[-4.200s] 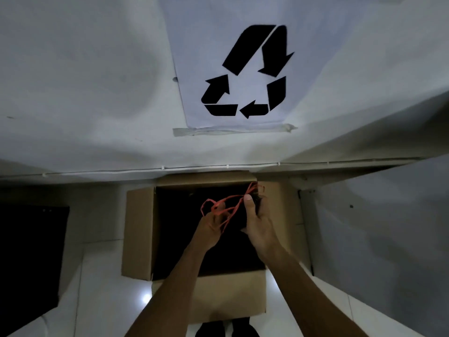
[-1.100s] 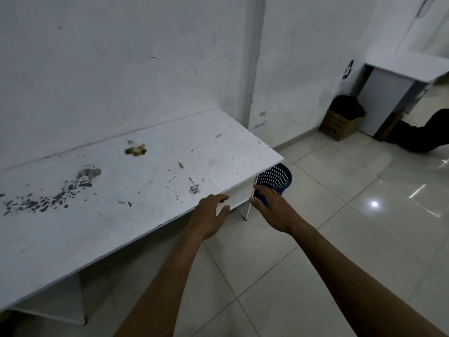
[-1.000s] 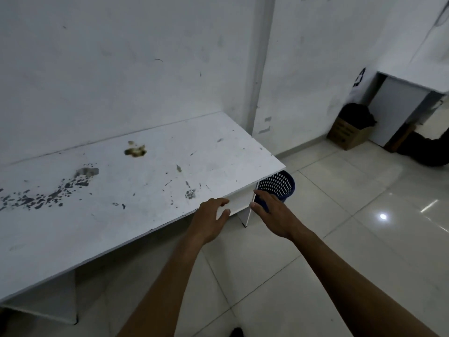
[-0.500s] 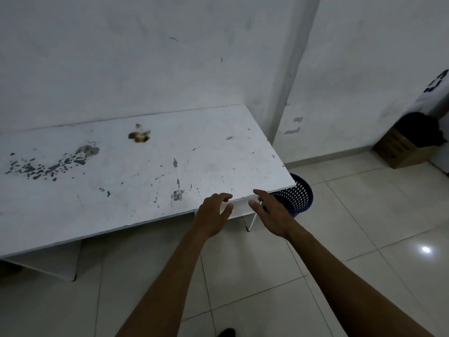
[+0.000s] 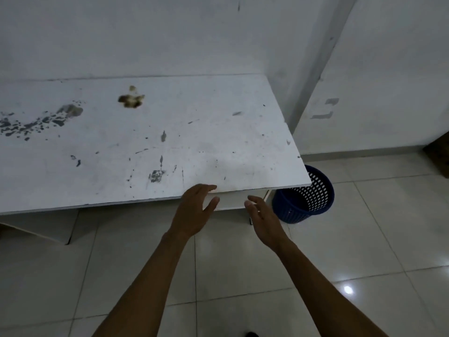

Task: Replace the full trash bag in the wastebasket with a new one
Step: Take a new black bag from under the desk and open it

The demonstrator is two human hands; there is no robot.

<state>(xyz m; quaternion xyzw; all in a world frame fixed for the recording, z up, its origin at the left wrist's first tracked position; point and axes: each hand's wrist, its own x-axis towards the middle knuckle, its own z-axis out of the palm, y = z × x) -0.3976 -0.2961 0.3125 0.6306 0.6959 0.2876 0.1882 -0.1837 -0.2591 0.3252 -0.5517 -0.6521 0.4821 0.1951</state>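
Observation:
A dark blue perforated wastebasket (image 5: 308, 198) stands on the floor, half tucked under the right end of a white stained table (image 5: 145, 147). No bag shows in the part of it that I see. My left hand (image 5: 194, 210) hangs open at the table's front edge, fingers spread and empty. My right hand (image 5: 262, 217) is open too, just left of the wastebasket and not touching it. No trash bag is in view.
White walls meet at a corner (image 5: 313, 69) behind the table. The floor is pale glossy tile (image 5: 243, 276). A brown cardboard box corner (image 5: 439, 154) shows at the right edge. The table's side panel (image 5: 257, 207) stands between my hands and the basket.
Earlier both hands held orange bag ties over a cardboard box. Since then the view has swung left toward the table, and my empty hands have stayed forward near the wastebasket.

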